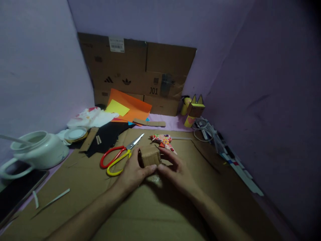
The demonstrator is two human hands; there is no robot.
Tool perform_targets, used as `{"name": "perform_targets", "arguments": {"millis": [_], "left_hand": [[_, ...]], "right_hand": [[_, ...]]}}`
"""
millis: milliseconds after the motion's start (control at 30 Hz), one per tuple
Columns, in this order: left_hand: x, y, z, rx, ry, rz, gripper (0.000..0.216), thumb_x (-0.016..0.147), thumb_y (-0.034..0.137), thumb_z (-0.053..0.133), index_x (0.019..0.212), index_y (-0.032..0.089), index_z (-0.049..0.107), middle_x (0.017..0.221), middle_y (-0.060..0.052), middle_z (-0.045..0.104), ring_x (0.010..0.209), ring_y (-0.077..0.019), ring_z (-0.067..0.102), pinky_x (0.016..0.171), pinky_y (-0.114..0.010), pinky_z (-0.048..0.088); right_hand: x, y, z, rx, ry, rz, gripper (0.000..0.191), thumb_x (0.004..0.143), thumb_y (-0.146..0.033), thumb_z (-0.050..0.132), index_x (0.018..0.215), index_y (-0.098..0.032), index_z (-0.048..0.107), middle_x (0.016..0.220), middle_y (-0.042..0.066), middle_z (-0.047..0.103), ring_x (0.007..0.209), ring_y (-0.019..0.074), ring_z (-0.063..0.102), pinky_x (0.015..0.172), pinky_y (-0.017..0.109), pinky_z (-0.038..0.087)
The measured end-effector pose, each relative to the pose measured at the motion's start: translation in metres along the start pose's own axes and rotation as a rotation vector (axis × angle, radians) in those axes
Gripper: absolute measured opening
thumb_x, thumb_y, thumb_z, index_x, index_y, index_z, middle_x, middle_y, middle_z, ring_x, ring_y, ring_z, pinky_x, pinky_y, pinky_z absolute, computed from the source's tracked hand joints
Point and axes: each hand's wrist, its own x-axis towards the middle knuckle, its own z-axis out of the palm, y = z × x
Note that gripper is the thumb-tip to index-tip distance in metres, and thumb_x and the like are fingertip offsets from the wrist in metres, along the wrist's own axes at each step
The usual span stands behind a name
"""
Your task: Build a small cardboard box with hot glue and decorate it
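A small cardboard box point(149, 156) is held at the centre of the frame, over a cardboard sheet point(155, 214). It is grasped from both sides: the left hand point(132, 172) is closed on its left face and the right hand point(175, 169) on its right face, with the thumbs meeting below. In the dim light it cannot be told whether the box rests on the sheet. Scissors point(117, 157) lie just left of it, and patterned paper point(163, 139) lies just behind. A white jug point(40, 150) stands at the left edge.

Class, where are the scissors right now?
Head view: the scissors lie on the cardboard mat, left of centre, beside the left hand holding the box.
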Motion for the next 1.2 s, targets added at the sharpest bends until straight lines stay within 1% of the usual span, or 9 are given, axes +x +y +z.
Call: {"name": "perform_targets", "arguments": {"millis": [100, 200, 333, 433, 567, 667, 800, 967, 1200], "left_hand": [[0.001, 0.001, -0.003, -0.059, -0.108, -0.022, 0.06, 0.062, 0.026, 0.073, 0.116, 0.016, 0.049, 0.112, -0.011, 0.062, 0.1, -0.0286, 0.059, 0.077, -0.034, 0.05], [0.002, -0.001, -0.006, -0.109, -0.23, -0.115, 0.061, 0.066, 0.025, 0.069, 0.121, 0.016, 0.047, 0.113, -0.012, 0.062, 0.097, -0.0292, 0.06, 0.061, -0.029, 0.05], [0.005, -0.007, -0.006, -0.128, -0.193, -0.095, 0.062, 0.061, 0.01, 0.069, 0.119, 0.015, 0.049, 0.115, -0.01, 0.063, 0.108, -0.0273, 0.057, 0.085, -0.034, 0.048], [0.005, -0.008, -0.004, -0.114, -0.171, -0.099, 0.064, 0.058, 0.006, 0.069, 0.119, 0.014, 0.051, 0.117, -0.011, 0.063, 0.111, -0.0285, 0.057, 0.094, -0.039, 0.044], [0.005, -0.005, -0.002, -0.11, -0.183, -0.095, 0.062, 0.058, 0.005, 0.068, 0.117, 0.015, 0.053, 0.115, -0.01, 0.064, 0.111, -0.0282, 0.057, 0.095, -0.04, 0.043], [0.006, -0.01, -0.002, -0.065, -0.163, -0.06, 0.065, 0.06, 0.005, 0.065, 0.121, 0.018, 0.05, 0.119, -0.011, 0.062, 0.112, -0.0276, 0.056, 0.093, -0.04, 0.044], [0.006, -0.023, -0.003, 0.062, -0.09, 0.03, 0.08, 0.059, 0.007, 0.069, 0.133, 0.021, 0.04, 0.127, -0.013, 0.056, 0.116, -0.0292, 0.052, 0.094, -0.041, 0.044], [0.004, -0.029, 0.0, 0.011, -0.047, 0.015, 0.074, 0.056, 0.012, 0.073, 0.126, 0.019, 0.05, 0.112, -0.012, 0.065, 0.107, -0.031, 0.057, 0.091, -0.039, 0.045], [0.004, -0.025, 0.003, 0.038, -0.005, 0.043, 0.069, 0.054, 0.013, 0.074, 0.12, 0.018, 0.055, 0.109, -0.01, 0.067, 0.108, -0.0314, 0.056, 0.093, -0.041, 0.044]], "right_hand": [[-0.003, 0.007, 0.002, -0.169, 0.074, -0.105, 0.042, 0.07, -0.024, 0.071, 0.111, -0.024, 0.065, 0.12, 0.008, 0.064, 0.109, 0.0268, 0.059, 0.085, 0.041, 0.052], [-0.002, 0.013, 0.001, -0.239, 0.178, -0.144, 0.02, 0.069, -0.021, 0.069, 0.089, -0.023, 0.073, 0.1, 0.007, 0.073, 0.097, 0.0256, 0.065, 0.086, 0.042, 0.052], [-0.003, 0.015, 0.0, -0.284, 0.22, -0.146, 0.01, 0.068, -0.019, 0.068, 0.075, -0.02, 0.074, 0.088, 0.009, 0.074, 0.083, 0.0248, 0.069, 0.078, 0.04, 0.054], [-0.006, 0.013, 0.0, -0.303, 0.199, -0.153, 0.009, 0.07, -0.019, 0.065, 0.072, -0.021, 0.073, 0.086, 0.008, 0.074, 0.08, 0.0245, 0.068, 0.073, 0.038, 0.054], [-0.007, 0.013, 0.001, -0.327, 0.201, -0.108, 0.009, 0.07, -0.022, 0.064, 0.065, -0.018, 0.07, 0.076, 0.008, 0.073, 0.07, 0.0232, 0.067, 0.065, 0.035, 0.053], [-0.004, 0.014, 0.001, -0.326, 0.226, -0.041, 0.013, 0.067, -0.025, 0.07, 0.074, -0.015, 0.068, 0.069, 0.006, 0.071, 0.061, 0.021, 0.066, 0.058, 0.032, 0.053], [-0.004, 0.015, 0.0, -0.309, 0.238, 0.003, 0.02, 0.065, -0.028, 0.073, 0.08, -0.016, 0.068, 0.072, 0.005, 0.072, 0.064, 0.0211, 0.066, 0.061, 0.031, 0.052], [-0.01, 0.015, 0.0, -0.38, 0.25, -0.057, 0.009, 0.069, -0.026, 0.069, 0.074, -0.019, 0.072, 0.071, 0.005, 0.073, 0.065, 0.0229, 0.065, 0.063, 0.034, 0.049], [-0.008, 0.017, 0.004, -0.298, 0.286, -0.036, 0.009, 0.068, -0.023, 0.066, 0.072, -0.019, 0.073, 0.07, 0.005, 0.073, 0.065, 0.0229, 0.066, 0.064, 0.035, 0.051]]}}
